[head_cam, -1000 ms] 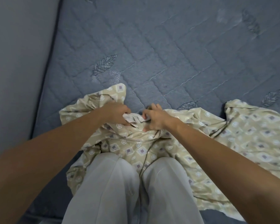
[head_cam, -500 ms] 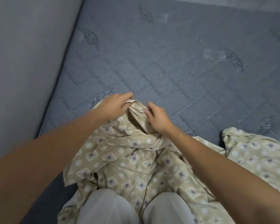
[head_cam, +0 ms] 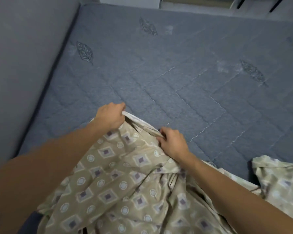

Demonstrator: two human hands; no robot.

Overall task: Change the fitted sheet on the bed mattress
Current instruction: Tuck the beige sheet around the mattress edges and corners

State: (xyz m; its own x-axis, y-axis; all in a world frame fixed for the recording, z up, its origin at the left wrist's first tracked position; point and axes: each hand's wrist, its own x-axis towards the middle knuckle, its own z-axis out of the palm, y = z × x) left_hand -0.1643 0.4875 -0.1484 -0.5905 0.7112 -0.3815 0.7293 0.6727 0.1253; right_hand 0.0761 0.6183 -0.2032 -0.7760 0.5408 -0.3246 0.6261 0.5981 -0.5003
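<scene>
Head view: the fitted sheet (head_cam: 118, 188) lies bunched on the near part of the bare mattress (head_cam: 176, 73), most of which is uncovered. The left hand (head_cam: 111, 116) and right hand (head_cam: 172, 143) are each fisted tight on its pale hem (head_cam: 139, 120) — probably stretching the edge to find a corner.

Left hand (head_cam: 111, 116): at frame centre-left, fist closed with fingers (head_cam: 123, 105) curled under, bare forearm running in from the lower left edge. Right hand (head_cam: 172, 143): just right of and below the left, knuckles up, fingers pinched shut, bare forearm extending to the lower right corner.
</scene>
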